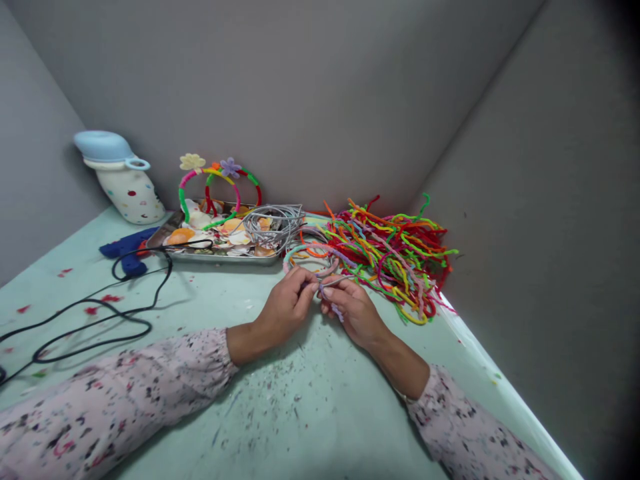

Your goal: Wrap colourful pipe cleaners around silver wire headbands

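My left hand [283, 308] and my right hand [356, 313] meet over the table, fingertips almost touching. Both are closed in a pinch around a lavender pipe cleaner [338, 312], whose fuzzy end hangs below the right fingers. A thin grey wire [345, 278] runs out over the right index finger. Just behind the fingertips is a ring wrapped in mint, pink and lavender pipe cleaner [320, 248]. Whether that ring joins the piece in my fingers is hidden by the hands.
Behind stands a metal tray [225, 259] with shells, a grey wire coil [274, 227] and flower-topped hoops [183, 197]. Right of it lies a pile of colourful pipe cleaners [395, 250]. At left are a blue glue gun [127, 248], its black cord [145, 310] and a bottle [127, 190].
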`<action>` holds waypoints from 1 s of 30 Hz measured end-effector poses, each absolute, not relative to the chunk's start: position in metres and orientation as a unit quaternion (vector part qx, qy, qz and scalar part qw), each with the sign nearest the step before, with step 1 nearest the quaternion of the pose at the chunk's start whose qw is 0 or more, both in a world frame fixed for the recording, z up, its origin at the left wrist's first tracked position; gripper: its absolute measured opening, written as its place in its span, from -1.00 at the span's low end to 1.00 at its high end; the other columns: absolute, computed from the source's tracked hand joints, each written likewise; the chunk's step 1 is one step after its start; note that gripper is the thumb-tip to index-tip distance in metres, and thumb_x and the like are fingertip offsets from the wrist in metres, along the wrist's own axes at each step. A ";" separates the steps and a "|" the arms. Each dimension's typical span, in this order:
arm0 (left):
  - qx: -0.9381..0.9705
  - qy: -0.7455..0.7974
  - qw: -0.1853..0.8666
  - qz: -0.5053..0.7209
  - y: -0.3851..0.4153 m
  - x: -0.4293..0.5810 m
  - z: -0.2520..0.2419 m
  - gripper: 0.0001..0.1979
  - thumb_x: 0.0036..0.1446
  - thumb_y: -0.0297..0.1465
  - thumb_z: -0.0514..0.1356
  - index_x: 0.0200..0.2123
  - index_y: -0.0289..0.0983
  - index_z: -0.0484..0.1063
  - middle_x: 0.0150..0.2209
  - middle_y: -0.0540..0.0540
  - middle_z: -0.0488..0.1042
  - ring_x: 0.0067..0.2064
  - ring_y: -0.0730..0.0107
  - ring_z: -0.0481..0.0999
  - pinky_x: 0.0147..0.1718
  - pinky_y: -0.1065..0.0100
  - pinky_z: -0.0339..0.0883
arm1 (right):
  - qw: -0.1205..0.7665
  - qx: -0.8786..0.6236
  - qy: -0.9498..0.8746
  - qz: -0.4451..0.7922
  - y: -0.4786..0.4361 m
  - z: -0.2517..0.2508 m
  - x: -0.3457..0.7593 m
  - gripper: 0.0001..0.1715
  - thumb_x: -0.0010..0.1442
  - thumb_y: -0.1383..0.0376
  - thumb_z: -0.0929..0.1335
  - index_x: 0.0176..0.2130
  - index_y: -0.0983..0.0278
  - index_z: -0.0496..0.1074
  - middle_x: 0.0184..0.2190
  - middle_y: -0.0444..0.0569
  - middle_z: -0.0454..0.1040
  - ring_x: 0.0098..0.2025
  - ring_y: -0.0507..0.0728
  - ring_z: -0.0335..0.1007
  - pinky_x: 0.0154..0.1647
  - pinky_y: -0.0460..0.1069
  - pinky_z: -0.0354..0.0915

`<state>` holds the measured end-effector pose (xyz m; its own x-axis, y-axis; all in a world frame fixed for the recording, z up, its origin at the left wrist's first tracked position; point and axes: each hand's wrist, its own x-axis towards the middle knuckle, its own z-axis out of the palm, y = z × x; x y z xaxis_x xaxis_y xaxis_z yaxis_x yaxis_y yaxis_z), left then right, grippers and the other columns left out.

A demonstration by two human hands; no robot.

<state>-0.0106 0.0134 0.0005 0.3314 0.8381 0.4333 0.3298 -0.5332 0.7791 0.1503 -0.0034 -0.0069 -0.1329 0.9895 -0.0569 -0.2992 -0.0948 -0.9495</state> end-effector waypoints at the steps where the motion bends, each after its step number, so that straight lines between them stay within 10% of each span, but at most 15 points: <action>1: 0.761 0.384 0.295 0.432 0.013 -0.011 0.000 -0.85 0.28 -0.38 0.03 -0.33 -0.27 0.33 -0.32 -0.06 0.40 -0.26 0.34 0.36 -0.22 0.32 0.22 | 0.519 -0.402 -0.429 0.620 -0.003 -0.007 0.150 -0.74 -0.01 0.25 0.47 -0.28 0.28 0.45 -0.54 -0.17 0.45 -0.57 -0.03 0.31 -0.56 -0.12 0.13; 30: 0.732 0.398 0.363 0.418 0.011 -0.012 0.003 -0.81 0.28 -0.32 0.00 -0.36 -0.26 0.29 -0.39 -0.01 0.35 -0.31 0.37 0.31 -0.35 0.36 0.16 | 0.515 -0.487 -0.503 0.494 -0.004 0.000 0.145 -0.81 -0.03 0.23 0.45 -0.36 0.27 0.49 -0.60 -0.16 0.44 -0.55 0.03 0.33 -0.50 -0.06 0.24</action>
